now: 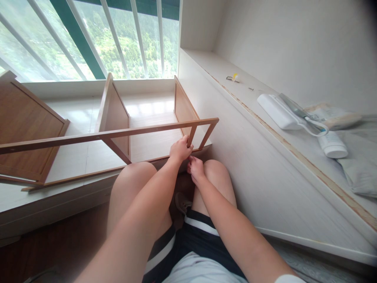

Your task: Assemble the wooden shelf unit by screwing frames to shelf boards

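A brown wooden shelf frame [156,127] lies on its side along the window ledge, with several panels standing up from it. My left hand [179,150] is closed around a short wooden crosspiece near the frame's right end. Just below and to the right, my right hand [196,169] has its fingers pinched together at the frame's lower front rail. Whatever those fingertips hold, if anything, is too small or hidden to make out. Both hands are above my bent knees, close to each other.
A barred window [126,39] is behind the white ledge [153,143]. On the right-hand white counter [203,63] lie small metal hardware [232,78], a screw [251,89], a white device with a cord [278,111], a white bottle [332,144] and plastic bags [361,161].
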Available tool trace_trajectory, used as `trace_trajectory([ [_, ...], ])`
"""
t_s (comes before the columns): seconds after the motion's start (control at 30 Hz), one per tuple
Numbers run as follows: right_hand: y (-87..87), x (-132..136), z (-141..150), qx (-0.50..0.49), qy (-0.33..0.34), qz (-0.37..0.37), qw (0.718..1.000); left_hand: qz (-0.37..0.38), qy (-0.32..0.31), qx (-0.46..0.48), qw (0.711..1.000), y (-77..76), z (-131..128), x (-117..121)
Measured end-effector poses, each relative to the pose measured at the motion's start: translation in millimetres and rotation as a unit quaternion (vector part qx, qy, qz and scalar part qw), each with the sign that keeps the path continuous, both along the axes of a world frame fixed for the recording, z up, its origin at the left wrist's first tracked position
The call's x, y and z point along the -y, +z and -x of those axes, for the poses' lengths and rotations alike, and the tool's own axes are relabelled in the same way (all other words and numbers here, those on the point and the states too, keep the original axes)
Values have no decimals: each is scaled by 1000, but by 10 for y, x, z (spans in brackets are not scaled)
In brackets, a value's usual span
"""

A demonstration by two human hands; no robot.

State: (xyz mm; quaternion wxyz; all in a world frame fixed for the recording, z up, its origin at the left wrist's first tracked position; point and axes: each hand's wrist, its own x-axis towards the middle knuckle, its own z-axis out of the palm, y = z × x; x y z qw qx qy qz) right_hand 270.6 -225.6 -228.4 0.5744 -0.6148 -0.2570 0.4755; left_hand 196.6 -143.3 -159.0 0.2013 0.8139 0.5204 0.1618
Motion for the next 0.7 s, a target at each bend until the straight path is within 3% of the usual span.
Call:
trace_trajectory([
  [0.1, 25, -8, -53, -248, 42, -12, 968, 4, 2, -4, 1000, 14, -3, 7],
  [0.23, 68, 15, -96, -362, 52, -30, 930, -8, -3, 6, 1000, -7, -1, -4],
  [0.37, 63, 31, -60, -387, 56, -37, 920, -15, -8, 16, 1000, -40, 1, -17],
  [0.7, 7, 102, -19, -261, 30, -23, 965, -7, -4, 0, 1000, -25, -5, -5],
])
